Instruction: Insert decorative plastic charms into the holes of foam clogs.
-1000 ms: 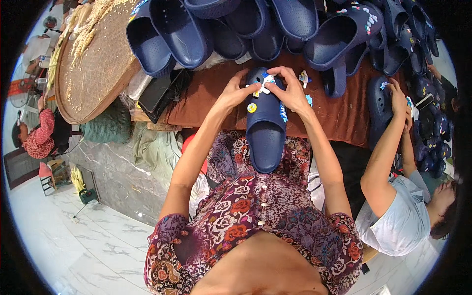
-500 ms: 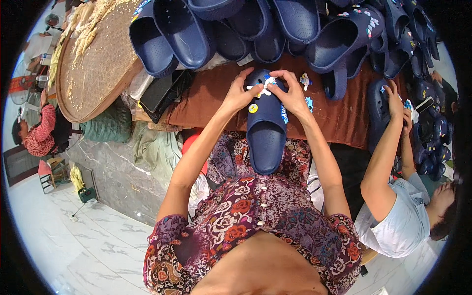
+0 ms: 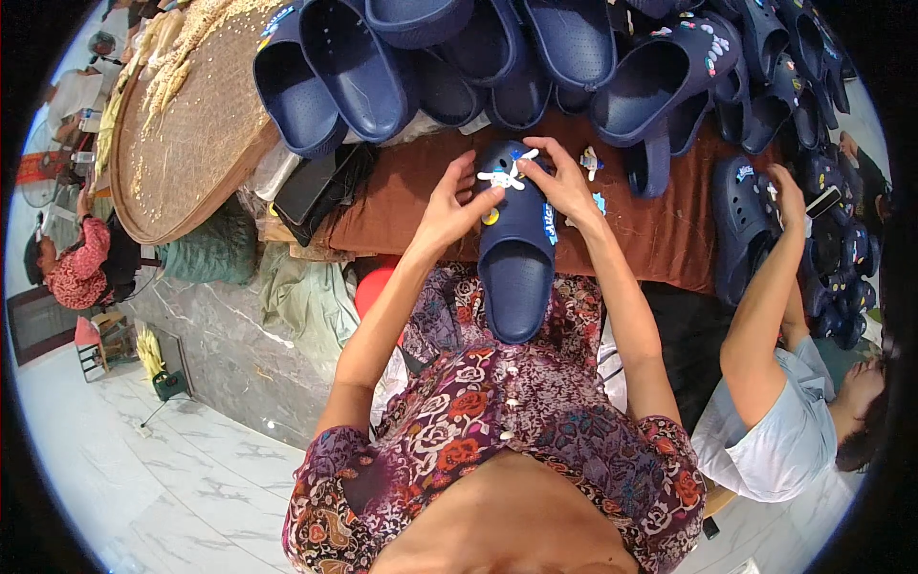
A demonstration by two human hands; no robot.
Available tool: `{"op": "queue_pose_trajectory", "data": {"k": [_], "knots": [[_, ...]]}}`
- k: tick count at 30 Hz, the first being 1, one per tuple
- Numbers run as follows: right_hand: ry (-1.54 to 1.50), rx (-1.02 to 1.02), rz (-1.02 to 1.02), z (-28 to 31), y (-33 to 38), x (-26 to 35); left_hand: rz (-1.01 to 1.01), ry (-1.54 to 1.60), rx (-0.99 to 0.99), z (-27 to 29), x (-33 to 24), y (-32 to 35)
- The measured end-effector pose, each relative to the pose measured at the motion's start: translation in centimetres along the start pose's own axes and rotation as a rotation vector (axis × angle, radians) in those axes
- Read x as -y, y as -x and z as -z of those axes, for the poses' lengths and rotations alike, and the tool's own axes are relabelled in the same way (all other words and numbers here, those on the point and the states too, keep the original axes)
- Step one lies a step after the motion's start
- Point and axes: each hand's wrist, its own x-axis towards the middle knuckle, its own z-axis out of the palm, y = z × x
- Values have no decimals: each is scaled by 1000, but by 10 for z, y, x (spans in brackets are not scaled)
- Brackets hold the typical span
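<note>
A navy clog (image 3: 516, 273) lies with its toe away from me on the brown cloth and its heel toward my lap. White character charms (image 3: 500, 179) sit on its toe, with a yellow round charm (image 3: 491, 212) lower on the left and blue lettering along the right side. My left hand (image 3: 448, 206) is at the toe's left side, thumb and fingers apart, the thumb tip close to the white charm. On the right, the thumb and forefinger of my right hand (image 3: 562, 182) grip the toe by the upper white charm.
Loose charms (image 3: 591, 163) lie on the brown cloth (image 3: 402, 206) to the right. Navy clogs (image 3: 359, 81) pile up along the far side. A dark phone (image 3: 311, 187) and a woven tray (image 3: 182, 143) are at left. At right, a co-worker's hand (image 3: 787, 196) is beside another clog (image 3: 744, 225).
My left hand has loosened and drawn back from the white charm, uncovering it. The right hand stays at the toe. The co-worker's arm has shifted slightly rightward.
</note>
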Motion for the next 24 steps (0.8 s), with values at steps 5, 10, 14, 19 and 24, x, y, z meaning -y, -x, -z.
{"op": "queue_pose_trajectory", "data": {"k": [5,10,14,19,24], "knots": [[84,-4,-18,-1,1,-5,-193,-40,107,-8,5,31],[117,-305,196,10,44,5,-321,-414,0,-13,10,58],[105,-300,72,8,104,16,-290,-372,-298,8,15,56],[174,-179,-70,-10,163,19,-264,-591,-353,21,28,28],[280,-117,-163,-35,178,32,-390,-796,-398,23,57,12]]}}
